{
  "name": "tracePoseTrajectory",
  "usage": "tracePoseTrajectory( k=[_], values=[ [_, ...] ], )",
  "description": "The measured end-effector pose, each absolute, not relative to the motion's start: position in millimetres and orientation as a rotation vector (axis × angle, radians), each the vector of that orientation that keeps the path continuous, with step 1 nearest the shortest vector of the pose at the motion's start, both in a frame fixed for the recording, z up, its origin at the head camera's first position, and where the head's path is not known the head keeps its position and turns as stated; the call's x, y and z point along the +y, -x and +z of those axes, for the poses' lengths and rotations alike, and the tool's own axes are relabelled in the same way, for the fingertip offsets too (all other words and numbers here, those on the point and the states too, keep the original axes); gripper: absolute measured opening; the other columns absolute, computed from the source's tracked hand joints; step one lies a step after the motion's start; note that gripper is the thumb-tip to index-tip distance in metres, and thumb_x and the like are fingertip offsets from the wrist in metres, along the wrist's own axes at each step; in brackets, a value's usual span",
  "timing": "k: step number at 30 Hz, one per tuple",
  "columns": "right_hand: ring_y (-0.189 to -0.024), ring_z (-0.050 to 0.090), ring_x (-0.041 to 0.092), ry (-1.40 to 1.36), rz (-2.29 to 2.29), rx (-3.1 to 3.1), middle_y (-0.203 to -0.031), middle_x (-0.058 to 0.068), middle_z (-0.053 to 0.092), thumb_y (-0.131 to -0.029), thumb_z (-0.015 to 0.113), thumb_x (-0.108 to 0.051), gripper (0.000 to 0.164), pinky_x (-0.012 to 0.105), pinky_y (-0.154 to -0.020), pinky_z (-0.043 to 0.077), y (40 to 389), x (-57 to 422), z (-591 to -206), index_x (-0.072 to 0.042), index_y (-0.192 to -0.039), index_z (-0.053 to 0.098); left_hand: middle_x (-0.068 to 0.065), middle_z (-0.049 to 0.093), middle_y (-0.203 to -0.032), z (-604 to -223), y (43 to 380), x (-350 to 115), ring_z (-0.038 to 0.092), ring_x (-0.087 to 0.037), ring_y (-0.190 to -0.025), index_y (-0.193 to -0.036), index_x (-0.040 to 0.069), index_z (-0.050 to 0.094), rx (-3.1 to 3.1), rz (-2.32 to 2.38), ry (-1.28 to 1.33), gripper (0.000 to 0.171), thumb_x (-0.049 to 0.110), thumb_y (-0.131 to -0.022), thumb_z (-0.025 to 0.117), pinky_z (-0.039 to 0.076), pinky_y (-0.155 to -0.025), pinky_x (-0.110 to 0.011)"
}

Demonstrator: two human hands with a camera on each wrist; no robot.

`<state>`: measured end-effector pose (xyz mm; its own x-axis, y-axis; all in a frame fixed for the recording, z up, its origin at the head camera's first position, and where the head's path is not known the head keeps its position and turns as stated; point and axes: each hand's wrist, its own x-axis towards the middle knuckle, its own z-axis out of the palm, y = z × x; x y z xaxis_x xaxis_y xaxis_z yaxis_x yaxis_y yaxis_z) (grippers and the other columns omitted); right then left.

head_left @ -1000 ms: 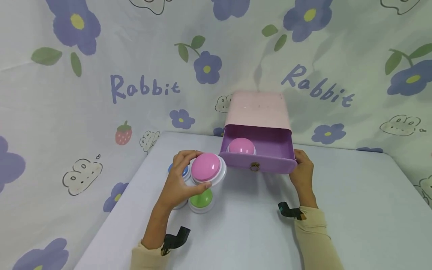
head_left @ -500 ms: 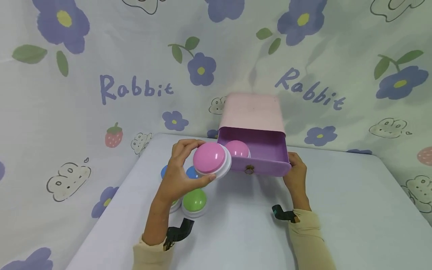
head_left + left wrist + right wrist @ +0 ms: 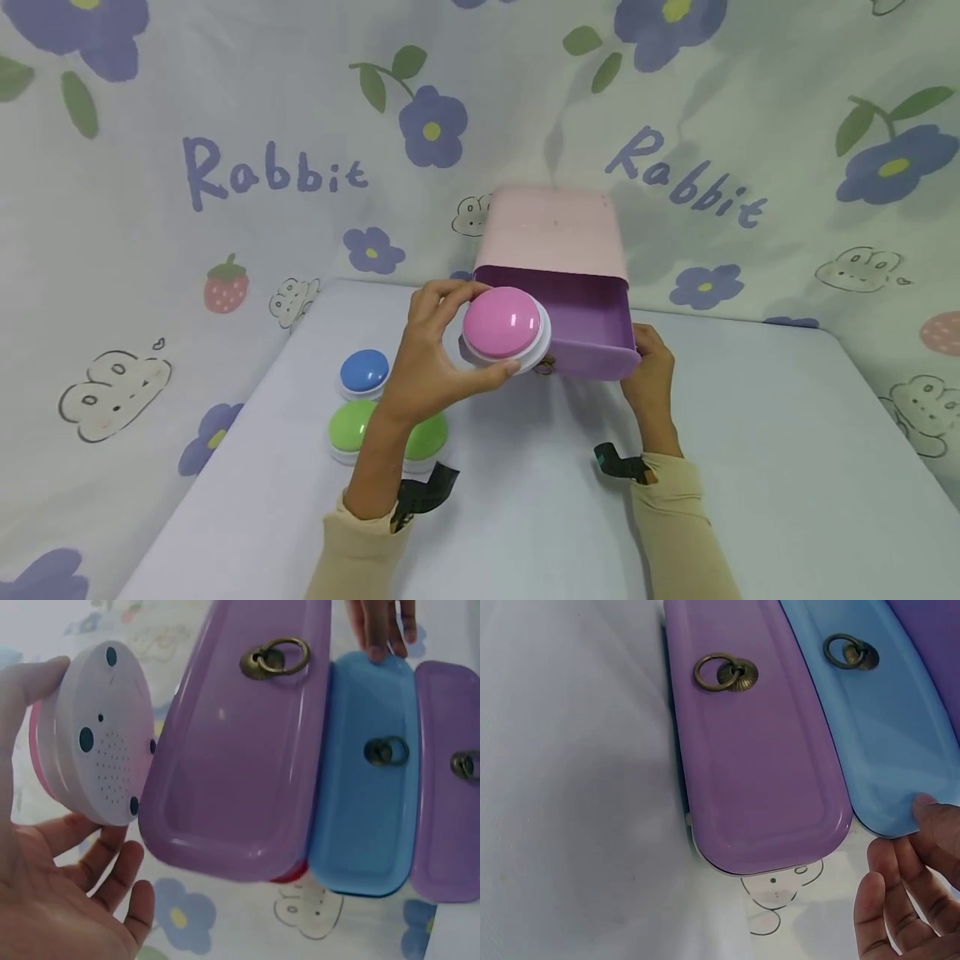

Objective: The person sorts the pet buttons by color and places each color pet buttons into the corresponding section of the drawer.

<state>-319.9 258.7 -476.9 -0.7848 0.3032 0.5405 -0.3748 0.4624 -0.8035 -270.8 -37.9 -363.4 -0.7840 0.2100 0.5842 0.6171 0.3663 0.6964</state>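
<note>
Left hand (image 3: pixel 427 362), thumb and fingers wide, grips pink button (image 3: pixel 501 323) by its rim, before the pulled-out purple drawer (image 3: pixel 596 362), toward desk's (image 3: pixel 525 517) back edge. Right hand (image 3: pixel 651 367), fingers loose, seems only to touch blue drawer (image 3: pixel 900 727). Low carry could knock drawer lip; weak bracing could let cabinet (image 3: pixel 553 229) shift.

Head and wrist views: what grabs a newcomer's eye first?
The pink dome in the left hand, in front of the pulled-out purple drawer, stands out first. Left of the drawer, a blue dome and two green domes sit on the table. Both wrist views add a blue drawer, the right hand at its edge.
</note>
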Motion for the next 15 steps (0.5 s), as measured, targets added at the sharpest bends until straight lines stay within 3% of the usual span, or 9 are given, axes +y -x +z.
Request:
tracePoseTrajectory(
  k=[5,15],
  values=[
    [-0.089,0.056,0.0,-0.047,1.368,-2.066,-0.103,0.017,0.067,-0.084,0.068,0.014,0.017,0.011,-0.073,0.045,319,257,-478,0.008,-0.098,0.074,0.0,0.047,-0.127,-363,276,-27,0.036,-0.015,-0.127,-0.133,0.018,0.062,-2.222,-1.395,0.688,0.074,0.036,-0.067,0.09,0.044,-0.097,-0.046],
    [-0.089,0.054,-0.003,-0.077,1.383,-2.072,-0.104,0.026,0.064,-0.083,0.065,0.016,0.019,0.01,-0.075,0.044,299,243,-444,0.015,-0.101,0.07,0.001,0.048,-0.127,-359,283,2,0.033,-0.017,-0.126,-0.128,0.013,0.064,-2.14,-1.356,0.69,0.071,0.037,-0.067,0.091,0.04,-0.095,-0.043]
  ],
)
